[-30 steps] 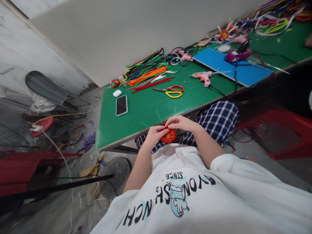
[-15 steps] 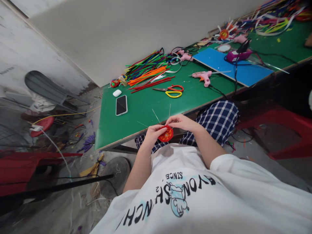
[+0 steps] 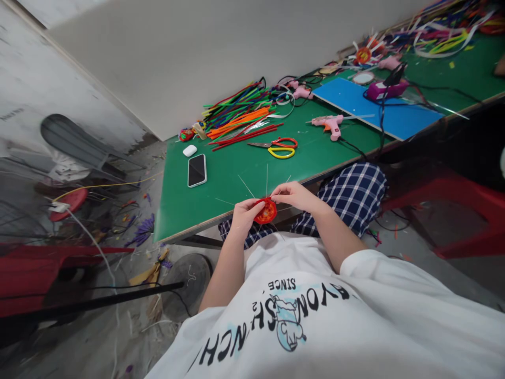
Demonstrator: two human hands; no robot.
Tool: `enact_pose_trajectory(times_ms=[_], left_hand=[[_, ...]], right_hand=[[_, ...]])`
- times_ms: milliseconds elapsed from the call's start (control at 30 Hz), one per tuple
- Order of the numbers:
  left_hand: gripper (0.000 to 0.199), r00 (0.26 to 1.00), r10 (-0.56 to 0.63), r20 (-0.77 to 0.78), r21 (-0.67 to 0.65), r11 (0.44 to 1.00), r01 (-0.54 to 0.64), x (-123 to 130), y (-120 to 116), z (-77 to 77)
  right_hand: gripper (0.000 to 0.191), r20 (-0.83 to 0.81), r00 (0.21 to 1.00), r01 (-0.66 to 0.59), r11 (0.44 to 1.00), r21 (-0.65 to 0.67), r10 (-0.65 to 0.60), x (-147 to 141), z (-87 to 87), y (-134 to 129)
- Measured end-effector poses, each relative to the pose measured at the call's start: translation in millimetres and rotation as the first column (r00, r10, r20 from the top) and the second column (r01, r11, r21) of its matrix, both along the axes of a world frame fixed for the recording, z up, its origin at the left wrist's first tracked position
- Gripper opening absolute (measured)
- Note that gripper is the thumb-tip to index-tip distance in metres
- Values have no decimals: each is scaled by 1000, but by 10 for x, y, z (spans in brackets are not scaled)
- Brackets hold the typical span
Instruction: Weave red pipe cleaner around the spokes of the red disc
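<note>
A small round red woven disc (image 3: 266,212), with orange in its middle, is held just off the table's near edge, above my lap. Thin stiff wires (image 3: 246,186) fan out from its rim. My left hand (image 3: 244,213) grips the disc's left side, thumb on its face and fingers behind. At the upper right of the rim, the fingertips of my right hand (image 3: 291,195) pinch together on a red fuzzy strand, which looks like pipe cleaner. The exact grip there is partly hidden by the fingers.
On the green table (image 3: 177,210) lie a phone (image 3: 197,170), a white case (image 3: 190,150), scissors (image 3: 280,146), colourful pipe cleaners (image 3: 236,118) and a pink glue gun (image 3: 329,125) with a cable. A blue board (image 3: 402,117) lies farther right. A black pole (image 3: 118,298) crosses at lower left.
The disc has shifted slightly left and turned in my hands, so its wires point in different directions. My right hand has moved up a little along the rim.
</note>
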State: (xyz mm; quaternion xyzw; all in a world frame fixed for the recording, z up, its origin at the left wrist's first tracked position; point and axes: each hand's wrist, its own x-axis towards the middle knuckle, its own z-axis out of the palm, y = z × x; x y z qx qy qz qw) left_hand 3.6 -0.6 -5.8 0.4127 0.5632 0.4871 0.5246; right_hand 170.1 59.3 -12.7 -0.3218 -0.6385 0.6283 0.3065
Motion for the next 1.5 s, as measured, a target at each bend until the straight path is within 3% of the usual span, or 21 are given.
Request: enact_pose_trajectory(times_ms=[233, 467, 633, 700, 767, 867, 967, 1167, 1300, 1500], left_hand=[[22, 994, 67, -90, 83, 995, -59, 7, 30, -12], [22, 975, 91, -201, 172, 983, -56, 10, 39, -61], [23, 939, 127, -319, 238, 970, -50, 53, 34, -60], [25, 953, 48, -298, 206, 978, 16, 50, 19, -34], [31, 969, -118, -216, 141, 979, 150, 1, -4, 2], [49, 930, -366, -40, 92, 925, 368, -149, -43, 62], [57, 884, -461, 82, 138, 883, 448, -290, -74, 116], [70, 801, -591, 98, 77, 807, 586, -290, -132, 176], [59, 786, -594, 171, 55, 802, 595, -285, -121, 148], [33, 909, -417, -3, 29, 909, 417, -183, -87, 101]], right_hand=[[19, -9, 1000, 14, 999, -44, -14, -1, 70, -18], [21, -78, 997, -17, 996, -87, 10, -2, -16, 7], [22, -71, 994, 86, 996, -34, -88, -58, -46, 14], [22, -67, 990, 121, 992, -18, -122, -64, -45, 16], [23, -62, 990, 128, 992, -6, -128, -48, -40, 21], [22, -56, 991, 118, 993, -11, -119, -10, -32, 32], [21, -56, 994, 92, 995, -33, -94, 9, -27, 34], [20, -60, 998, 31, 998, -50, -34, 1, -41, 15], [20, -41, 998, -50, 997, -60, 47, 21, -48, 10], [21, -15, 995, -97, 993, -70, 96, 17, -50, 1]])
